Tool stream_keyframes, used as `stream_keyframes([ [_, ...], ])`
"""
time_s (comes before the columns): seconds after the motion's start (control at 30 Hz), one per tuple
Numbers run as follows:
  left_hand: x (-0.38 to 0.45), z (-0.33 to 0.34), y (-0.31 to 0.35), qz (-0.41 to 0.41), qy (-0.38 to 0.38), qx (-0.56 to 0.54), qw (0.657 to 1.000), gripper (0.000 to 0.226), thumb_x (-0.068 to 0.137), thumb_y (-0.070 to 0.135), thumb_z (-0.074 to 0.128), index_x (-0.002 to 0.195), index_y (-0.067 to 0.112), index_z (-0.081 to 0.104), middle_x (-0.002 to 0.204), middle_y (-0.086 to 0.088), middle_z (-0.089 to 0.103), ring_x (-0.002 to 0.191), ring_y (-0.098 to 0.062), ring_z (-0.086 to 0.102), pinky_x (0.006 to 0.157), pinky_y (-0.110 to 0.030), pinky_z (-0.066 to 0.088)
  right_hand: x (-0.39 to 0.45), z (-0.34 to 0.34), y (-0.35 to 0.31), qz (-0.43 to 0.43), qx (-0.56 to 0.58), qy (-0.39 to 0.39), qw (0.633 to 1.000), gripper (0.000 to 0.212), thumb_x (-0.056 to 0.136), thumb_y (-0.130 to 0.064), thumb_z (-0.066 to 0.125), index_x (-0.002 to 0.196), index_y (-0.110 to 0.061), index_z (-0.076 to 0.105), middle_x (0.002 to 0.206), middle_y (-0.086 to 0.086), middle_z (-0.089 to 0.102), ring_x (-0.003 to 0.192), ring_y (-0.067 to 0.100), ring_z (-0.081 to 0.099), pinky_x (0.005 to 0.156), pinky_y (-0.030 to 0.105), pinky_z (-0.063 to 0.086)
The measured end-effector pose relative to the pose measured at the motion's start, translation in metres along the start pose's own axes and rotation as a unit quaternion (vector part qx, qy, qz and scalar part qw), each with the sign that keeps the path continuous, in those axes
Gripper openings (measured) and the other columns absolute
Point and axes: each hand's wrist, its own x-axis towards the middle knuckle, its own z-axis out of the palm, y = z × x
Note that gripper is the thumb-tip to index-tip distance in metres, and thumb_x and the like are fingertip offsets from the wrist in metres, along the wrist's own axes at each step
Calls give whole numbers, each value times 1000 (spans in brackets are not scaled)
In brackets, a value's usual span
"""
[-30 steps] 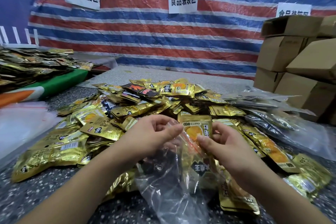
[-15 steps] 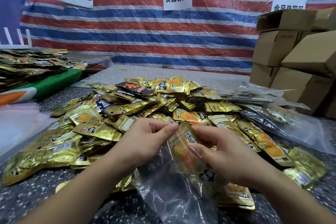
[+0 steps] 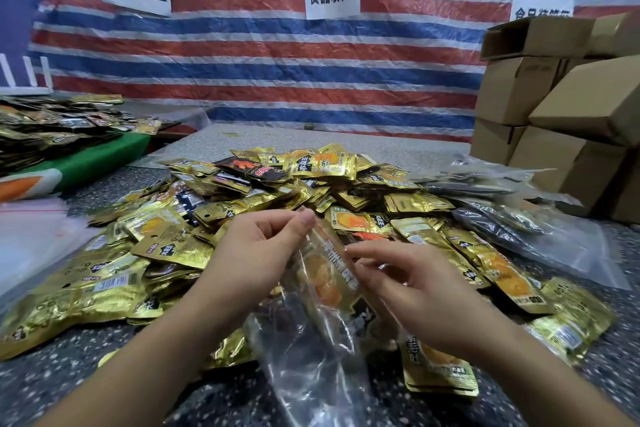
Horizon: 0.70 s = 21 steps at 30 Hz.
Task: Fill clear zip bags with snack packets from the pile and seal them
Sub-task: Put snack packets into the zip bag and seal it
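A clear zip bag (image 3: 311,350) hangs in front of me over the dark speckled table. Its mouth is pinched by my left hand (image 3: 252,253) at the top left edge. A gold snack packet (image 3: 329,277) with an orange picture sits inside the bag, showing through the plastic. My right hand (image 3: 412,291) holds the bag's right side, fingers curled over the plastic and the packet. Behind both hands spreads the pile of gold snack packets (image 3: 277,191).
Filled clear bags (image 3: 512,218) lie at the right of the pile. Cardboard boxes (image 3: 554,114) are stacked at the far right. A second heap of packets (image 3: 52,128) sits on a green cloth at the left. Flat empty bags (image 3: 31,236) lie at the left edge.
The gold packet, held above the bag's mouth a second ago, has gone down inside the bag. My right hand has shifted from the packet to the bag's side.
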Motion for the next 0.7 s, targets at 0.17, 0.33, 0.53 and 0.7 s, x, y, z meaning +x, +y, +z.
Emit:
stream_keyframes([
  [0.17, -2, 3, -1, 18, -17, 67, 997, 22, 93, 33, 61, 82, 27, 79, 75, 3, 76, 72, -7, 71, 74, -37, 55, -1, 9, -6, -53, -15, 32, 998, 38, 96, -20, 55, 112, -53, 64, 91, -35, 68, 82, -9, 65, 63, 6, 44],
  [0.33, -2, 2, 0, 12, 27, -31, 999, 25, 85, 39, 62, 81, 22, 79, 71, -9, 74, 58, -20, 70, 50, -28, 55, -1, 5, -4, 62, 42, -6, 997, 44, 80, -74, 41, 106, -44, 59, 95, -22, 68, 83, 0, 65, 67, 23, 53],
  [0.53, 3, -7, 4, -20, 46, -163, 985, 28, 78, 42, 64, 84, 18, 78, 72, -12, 73, 56, -22, 69, 52, -32, 57, 4, -13, -3, 120, 114, 24, 986, 25, 79, -43, 73, 80, -19, 75, 77, 4, 74, 71, 18, 69, 70, 40, 56],
  [0.7, 1, -2, 4, -18, 6, -130, 991, 31, 83, 48, 57, 88, 24, 76, 89, -13, 76, 71, -32, 74, 53, -33, 57, 6, -21, -2, 98, 188, 96, 972, 22, 73, -39, 74, 79, -18, 78, 70, 5, 73, 62, 11, 67, 58, 21, 49],
])
